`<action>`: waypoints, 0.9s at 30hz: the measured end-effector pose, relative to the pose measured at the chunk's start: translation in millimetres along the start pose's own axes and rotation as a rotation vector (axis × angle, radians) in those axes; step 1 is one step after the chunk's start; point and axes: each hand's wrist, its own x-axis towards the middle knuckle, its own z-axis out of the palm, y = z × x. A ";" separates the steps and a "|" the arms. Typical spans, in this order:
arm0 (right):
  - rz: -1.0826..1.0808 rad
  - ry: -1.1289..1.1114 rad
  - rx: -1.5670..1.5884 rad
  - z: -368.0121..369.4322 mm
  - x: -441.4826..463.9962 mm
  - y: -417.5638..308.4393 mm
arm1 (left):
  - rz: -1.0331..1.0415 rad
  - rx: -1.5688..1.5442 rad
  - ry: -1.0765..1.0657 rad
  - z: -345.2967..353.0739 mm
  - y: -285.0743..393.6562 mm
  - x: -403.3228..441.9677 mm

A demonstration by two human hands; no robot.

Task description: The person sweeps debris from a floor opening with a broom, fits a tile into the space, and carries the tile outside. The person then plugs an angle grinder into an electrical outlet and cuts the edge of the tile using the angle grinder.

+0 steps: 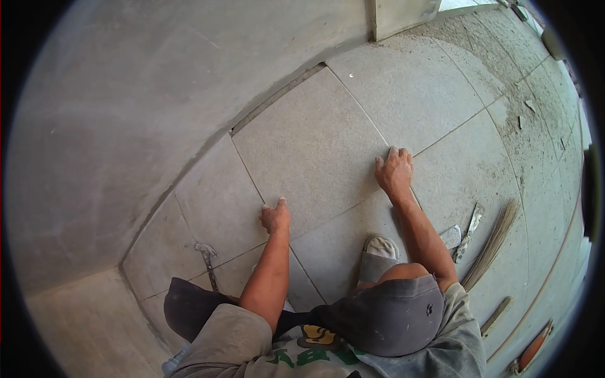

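A large square grey floor tile (pixel 309 138) lies between my hands. My left hand (pixel 275 215) is at its left edge, thumb on the tile's face and fingers curled at the joint. On the opposite side, my right hand (pixel 396 171) bends its fingers over the right edge by the seam. Both hands look closed on this tile, though some fingertips are hidden. Along its far edge, a dark narrow gap (pixel 277 99) separates it from the wall.
A grey wall (pixel 157 94) rises beyond the tiles. At left lies a hammer (pixel 206 255). To the right are a trowel (pixel 451 236), a scraper-like tool (pixel 469 232), a bundle-bristle broom (pixel 495 242) and a wooden stick (pixel 496 316). Debris (pixel 535 120) litters the far right floor.
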 end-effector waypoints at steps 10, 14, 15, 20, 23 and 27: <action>0.194 -0.110 -0.001 -4.3 14.5 -13.2 | -0.225 -0.192 0.041 -16.5 13.7 6.6; 0.204 -0.187 0.096 -11.2 38.5 -1.7 | -0.153 -0.377 0.005 -17.6 -9.0 38.5; 0.227 -0.241 0.125 -20.4 45.5 -5.2 | -0.128 -0.456 0.007 -17.1 -10.1 42.8; 0.248 -0.310 0.294 -16.9 61.9 0.7 | -0.258 -0.577 0.002 -14.8 -5.9 43.5; 0.161 -0.350 0.350 -9.9 62.9 6.8 | -0.237 -0.606 0.009 -19.9 -7.5 32.5; 0.159 -0.323 0.235 -30.1 59.7 -15.8 | -0.293 -0.696 0.029 -21.0 7.1 37.6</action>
